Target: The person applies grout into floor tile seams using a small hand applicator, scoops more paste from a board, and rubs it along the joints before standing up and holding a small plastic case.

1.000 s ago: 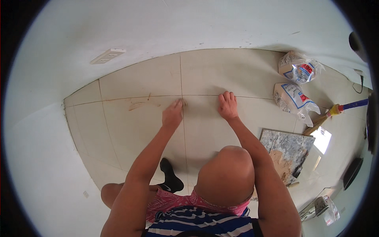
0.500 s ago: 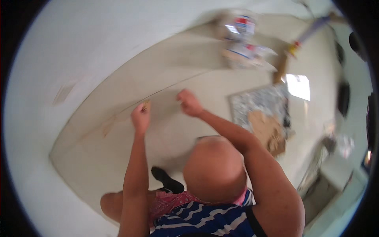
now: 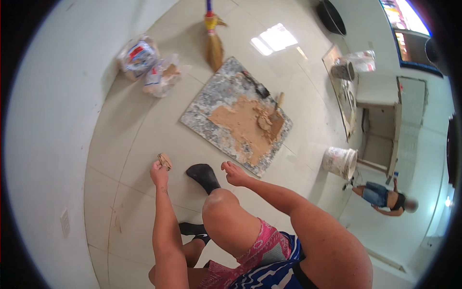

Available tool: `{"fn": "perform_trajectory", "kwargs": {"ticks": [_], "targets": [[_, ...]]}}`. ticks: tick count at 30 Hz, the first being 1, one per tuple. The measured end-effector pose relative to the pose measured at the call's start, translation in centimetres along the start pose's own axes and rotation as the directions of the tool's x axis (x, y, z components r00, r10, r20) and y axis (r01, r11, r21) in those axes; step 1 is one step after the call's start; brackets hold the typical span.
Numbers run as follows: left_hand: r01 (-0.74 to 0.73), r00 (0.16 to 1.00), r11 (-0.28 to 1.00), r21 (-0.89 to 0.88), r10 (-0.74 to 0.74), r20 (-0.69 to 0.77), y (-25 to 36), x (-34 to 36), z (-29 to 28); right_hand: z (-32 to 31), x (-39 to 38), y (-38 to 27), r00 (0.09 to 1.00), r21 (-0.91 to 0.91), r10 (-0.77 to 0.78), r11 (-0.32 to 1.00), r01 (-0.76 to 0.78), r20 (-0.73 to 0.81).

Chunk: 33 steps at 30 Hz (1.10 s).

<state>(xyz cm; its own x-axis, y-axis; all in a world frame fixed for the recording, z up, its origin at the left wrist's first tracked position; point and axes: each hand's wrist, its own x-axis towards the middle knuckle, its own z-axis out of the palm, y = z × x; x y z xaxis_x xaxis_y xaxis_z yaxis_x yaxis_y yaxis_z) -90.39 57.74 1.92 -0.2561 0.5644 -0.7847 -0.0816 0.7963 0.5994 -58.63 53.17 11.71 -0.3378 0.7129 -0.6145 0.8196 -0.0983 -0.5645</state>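
In my left hand (image 3: 159, 174) is a small, flat, tan-coated piece (image 3: 165, 162), pinched at the fingertips; its exact kind is unclear. My right hand (image 3: 234, 173) hangs over the floor near the board's lower corner, its fingers loosely apart and holding nothing. Ahead of it lies a grey, stained board (image 3: 204, 103), spread with tan paste (image 3: 236, 120). A heap of thicker paste (image 3: 264, 118) sits toward the board's right side, beside a tool with a pale handle (image 3: 280, 100). A dark-bladed tool (image 3: 261, 90) rests on the board's far part.
Two plastic bags (image 3: 138, 57) (image 3: 162, 77) stand by the left wall. A broom (image 3: 214, 48) is beyond the board. At the right are a smeared white bucket (image 3: 339, 162), a dark pail (image 3: 342, 71) and a black basin (image 3: 331, 17). Another person (image 3: 378, 196) is farther off.
My view has swung right, bringing the board, bucket and other person more into sight. My left hand still holds the tan piece; my right hand is now closer to the board.
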Motion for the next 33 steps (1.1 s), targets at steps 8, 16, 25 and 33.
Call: {"fn": "perform_trajectory", "kwargs": {"ticks": [8, 16, 25, 33], "targets": [[-0.501, 0.850, 0.746, 0.438, 0.519, 0.089, 7.8, 2.0, 14.5, 3.7, -10.8, 1.6, 0.898, 0.476, 0.439, 0.790, -0.386, -0.002], [-0.766, 0.611, 0.255, 0.590, 0.004, 0.792, 3.6, -10.1, 14.1, -0.8, -30.8, 0.7, 0.789, 0.242, 0.601, 0.752, -0.613, 0.129], [-0.668, 0.639, 0.270, 0.694, -0.271, 0.720, 13.1, -24.9, -7.0, -7.9, -44.2, -10.7, 0.887, 0.673, 0.428, 0.606, -0.423, 0.172], [-0.142, 0.875, 0.683, 0.716, -0.252, 0.414, 26.6, -40.4, -5.6, -2.5, -50.6, -14.6, 0.897, 0.894, -0.063, 0.132, -0.427, 0.438]]}}
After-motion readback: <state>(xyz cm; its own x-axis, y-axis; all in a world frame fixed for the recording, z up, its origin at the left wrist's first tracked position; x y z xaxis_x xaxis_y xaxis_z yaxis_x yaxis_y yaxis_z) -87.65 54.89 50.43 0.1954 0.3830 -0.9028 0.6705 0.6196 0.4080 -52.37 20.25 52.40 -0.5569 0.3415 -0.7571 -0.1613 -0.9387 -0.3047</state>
